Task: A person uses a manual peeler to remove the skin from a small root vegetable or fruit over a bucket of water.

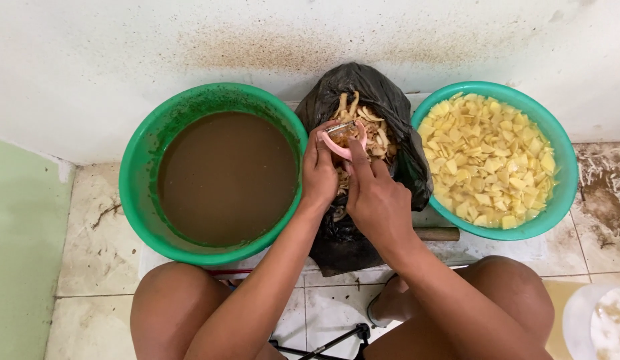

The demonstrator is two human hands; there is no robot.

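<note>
— What are the two hands doing at the centre of the frame?

— The left hand (320,170) is curled round a small, pale root piece (341,137), fingers closed on it. The right hand (376,200) is closed on a pink plastic peeler (346,143), its looped head pressed against that piece.

— And beneath them?

— A crinkled, glossy black plastic bag (390,113), open at the top, holding a heap of curled tan peelings (370,120).

— The basins?

— Both are round, green plastic. The left basin (140,167) is filled with opaque, muddy brown water. The right basin (563,180), at the upper right, is filled with flat, pale yellow cut slices (486,160) lying wet in water.

— The floor?

— Cream tiles (90,233), stained, with a speckled white wall (256,40) behind.
</note>
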